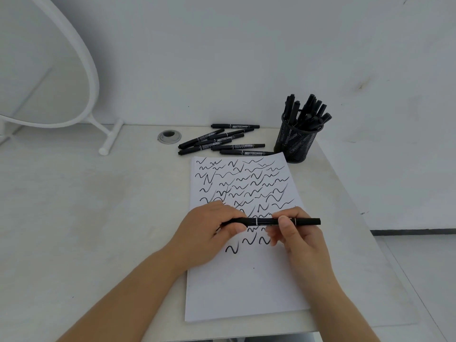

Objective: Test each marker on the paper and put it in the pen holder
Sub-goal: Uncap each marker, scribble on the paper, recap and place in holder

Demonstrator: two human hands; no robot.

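A black marker [265, 221] lies level above the white paper [246, 287], held at both ends. My left hand [209, 230] grips its left end, and my right hand [296, 235] pinches it right of the middle. The paper is covered with black squiggles over its upper two thirds. Several loose black markers [222, 141] lie in a pile beyond the paper's top edge. A black mesh pen holder [296, 141] stands at the paper's top right corner with several markers upright in it.
A white-framed round mirror on a stand [93, 95] leans at the back left. A metal cable grommet [169, 136] is set in the white desk [86, 218]. The desk's right edge runs close past the holder, with floor beyond it.
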